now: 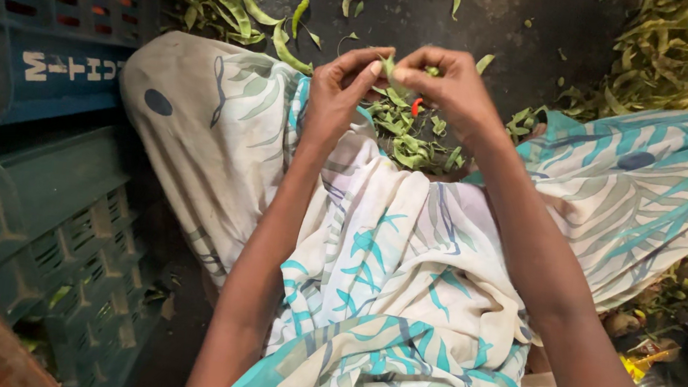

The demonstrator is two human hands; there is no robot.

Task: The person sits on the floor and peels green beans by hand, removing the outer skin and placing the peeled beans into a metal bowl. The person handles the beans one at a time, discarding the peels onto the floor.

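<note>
Most of the small green bean pod is covered by fingertips; only a short stretch shows. The heap of green pod trimmings below sits partly behind both wrists. The left hand and right hand meet above the lap, wrists bent, 2 sets of fingers pinched closed on the pod. A blue plastic crate is cut off at left.

dark floor, blue crates

Small green bean pod, pinched upright betw. both hands' fingertips, above heap of green trimmings in lap.
</note>
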